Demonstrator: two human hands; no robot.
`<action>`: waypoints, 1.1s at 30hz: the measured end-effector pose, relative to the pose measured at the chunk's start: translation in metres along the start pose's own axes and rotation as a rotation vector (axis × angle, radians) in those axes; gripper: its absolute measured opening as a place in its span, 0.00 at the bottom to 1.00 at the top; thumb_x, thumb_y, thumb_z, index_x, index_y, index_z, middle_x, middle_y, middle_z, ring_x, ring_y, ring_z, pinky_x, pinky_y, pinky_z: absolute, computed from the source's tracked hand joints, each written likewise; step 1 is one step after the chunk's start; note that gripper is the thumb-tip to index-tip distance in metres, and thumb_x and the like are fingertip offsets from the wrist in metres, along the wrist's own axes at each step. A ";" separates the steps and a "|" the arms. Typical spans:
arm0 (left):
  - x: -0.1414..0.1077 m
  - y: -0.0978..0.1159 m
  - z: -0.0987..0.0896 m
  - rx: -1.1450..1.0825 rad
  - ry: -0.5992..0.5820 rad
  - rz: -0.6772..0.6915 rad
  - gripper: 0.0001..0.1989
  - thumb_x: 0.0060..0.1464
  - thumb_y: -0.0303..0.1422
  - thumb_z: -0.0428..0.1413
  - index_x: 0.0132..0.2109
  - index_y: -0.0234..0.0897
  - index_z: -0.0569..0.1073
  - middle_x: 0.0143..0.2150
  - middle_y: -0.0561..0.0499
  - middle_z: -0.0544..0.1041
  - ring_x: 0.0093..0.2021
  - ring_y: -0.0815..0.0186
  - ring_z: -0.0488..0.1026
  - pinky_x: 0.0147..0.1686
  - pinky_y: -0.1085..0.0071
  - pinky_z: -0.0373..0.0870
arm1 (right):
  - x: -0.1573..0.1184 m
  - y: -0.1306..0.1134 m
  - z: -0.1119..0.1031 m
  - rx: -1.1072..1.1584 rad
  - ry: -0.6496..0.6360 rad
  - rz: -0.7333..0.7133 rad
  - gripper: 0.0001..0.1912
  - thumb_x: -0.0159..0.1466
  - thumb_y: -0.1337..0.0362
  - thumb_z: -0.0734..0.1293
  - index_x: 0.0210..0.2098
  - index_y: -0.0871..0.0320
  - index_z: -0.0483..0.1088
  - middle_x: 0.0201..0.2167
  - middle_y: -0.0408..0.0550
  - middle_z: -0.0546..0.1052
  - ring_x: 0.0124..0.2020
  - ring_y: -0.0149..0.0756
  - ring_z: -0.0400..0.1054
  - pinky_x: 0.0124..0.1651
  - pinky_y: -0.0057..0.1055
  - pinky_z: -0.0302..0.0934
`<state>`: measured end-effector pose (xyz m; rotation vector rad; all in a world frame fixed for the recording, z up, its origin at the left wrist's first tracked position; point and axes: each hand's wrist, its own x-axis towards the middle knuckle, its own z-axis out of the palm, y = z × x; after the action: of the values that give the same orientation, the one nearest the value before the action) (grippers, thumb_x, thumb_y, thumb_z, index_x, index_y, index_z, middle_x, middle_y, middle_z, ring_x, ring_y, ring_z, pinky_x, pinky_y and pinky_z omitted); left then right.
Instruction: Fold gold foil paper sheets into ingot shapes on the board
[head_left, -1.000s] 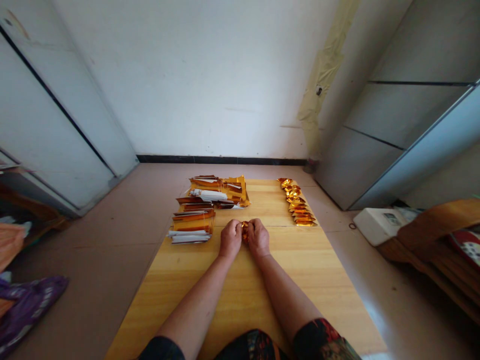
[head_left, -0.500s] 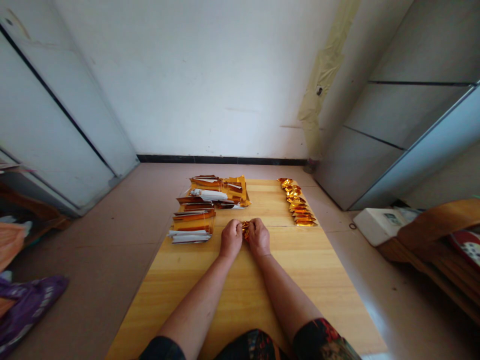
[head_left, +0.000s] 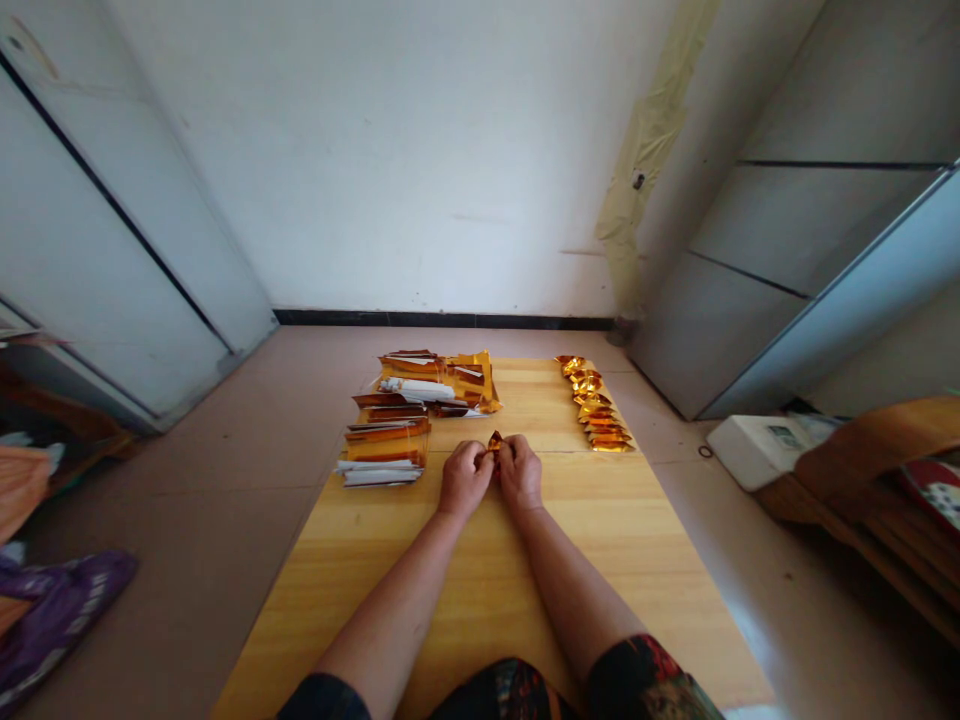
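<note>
Between my two hands, over the middle of the table [head_left: 480, 560], is a small piece of shiny gold foil [head_left: 495, 440], its tip poking up above the fingers. My left hand [head_left: 466, 474] is closed, with thumb and fingers pinching the foil from the left. From the right, my right hand [head_left: 520, 470] curls its fingers around the same piece. Most of the foil is hidden by the fingers. Left of my hands lie stacks of flat gold and white foil sheets [head_left: 390, 440]. A row of folded gold foil pieces [head_left: 598, 408] runs along the table's far right side.
A white wall [head_left: 450, 180] stands beyond the table. To the right are a grey cabinet [head_left: 750, 290], a white box [head_left: 757, 450] and a wooden piece of furniture [head_left: 862, 450]. A purple bag [head_left: 67, 610] lies on the floor at left.
The foil between my hands has turned so that a pointed end now stands up above the fingers. My left fingers have shifted slightly right. The stacks and the row have stayed put.
</note>
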<state>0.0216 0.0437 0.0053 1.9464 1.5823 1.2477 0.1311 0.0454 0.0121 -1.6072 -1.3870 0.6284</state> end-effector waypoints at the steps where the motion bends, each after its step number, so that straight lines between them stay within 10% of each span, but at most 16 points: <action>1: 0.000 0.000 0.000 -0.003 -0.012 0.010 0.05 0.52 0.27 0.49 0.29 0.37 0.67 0.29 0.51 0.71 0.33 0.67 0.68 0.36 0.72 0.64 | 0.000 0.001 0.000 0.002 0.002 0.001 0.10 0.61 0.60 0.56 0.29 0.55 0.66 0.23 0.43 0.72 0.25 0.32 0.65 0.30 0.26 0.56; 33: 0.004 -0.005 -0.001 0.005 0.110 -0.079 0.08 0.53 0.30 0.48 0.26 0.38 0.67 0.27 0.51 0.70 0.31 0.67 0.68 0.33 0.72 0.64 | -0.005 0.007 -0.003 -0.049 -0.029 -0.193 0.07 0.56 0.62 0.62 0.31 0.58 0.68 0.28 0.44 0.71 0.25 0.29 0.63 0.31 0.25 0.58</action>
<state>0.0183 0.0483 0.0037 1.8273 1.6996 1.3406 0.1359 0.0399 0.0070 -1.4843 -1.5672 0.5079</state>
